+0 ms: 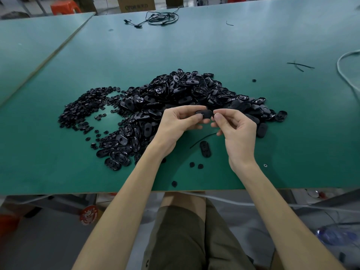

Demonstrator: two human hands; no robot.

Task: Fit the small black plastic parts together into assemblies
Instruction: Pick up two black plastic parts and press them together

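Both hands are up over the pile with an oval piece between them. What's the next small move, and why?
Probably push the right hand inward to seat whatever it holds in the oval part. The left hand grips that part by its left end, and the right thumb and forefinger close at its right end; whether they pinch anything is hidden.

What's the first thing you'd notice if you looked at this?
A big pile of black oval parts sits in the middle of the green table, with a flatter heap of tiny round pieces to its left. In front of the pile, the left hand and right hand pinch one oval part between them.
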